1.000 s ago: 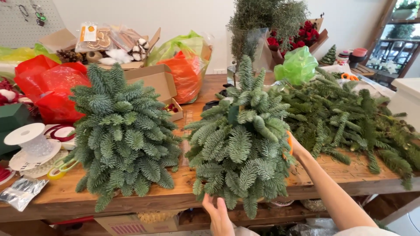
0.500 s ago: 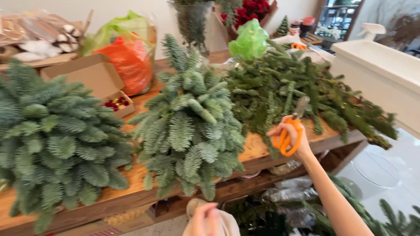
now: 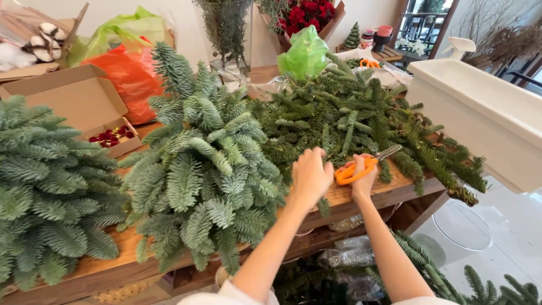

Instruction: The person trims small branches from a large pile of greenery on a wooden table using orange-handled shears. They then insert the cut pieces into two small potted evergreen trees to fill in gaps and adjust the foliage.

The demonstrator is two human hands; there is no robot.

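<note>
My right hand (image 3: 364, 179) grips orange-handled scissors (image 3: 361, 168), their blades pointing right into a pile of loose fir branches (image 3: 361, 116) on the wooden table (image 3: 344, 195). My left hand (image 3: 310, 175) reaches over the table's front edge, fingers curled down onto the greenery between the pile and a small fir-branch tree (image 3: 203, 164). Whether it holds a twig is hidden. A second fir-branch tree (image 3: 45, 186) stands at the left.
An open cardboard box (image 3: 84, 107) with red berries sits behind the trees, beside orange and green bags (image 3: 132, 68). A glass vase (image 3: 226, 34), red flowers (image 3: 305, 11) and a white basin (image 3: 480, 113) at the right. More branches lie on the floor (image 3: 497, 282).
The view has swung right. My right hand lifted the orange scissors and brought them to the branch pile. My left hand rose from below the table edge onto the greenery.
</note>
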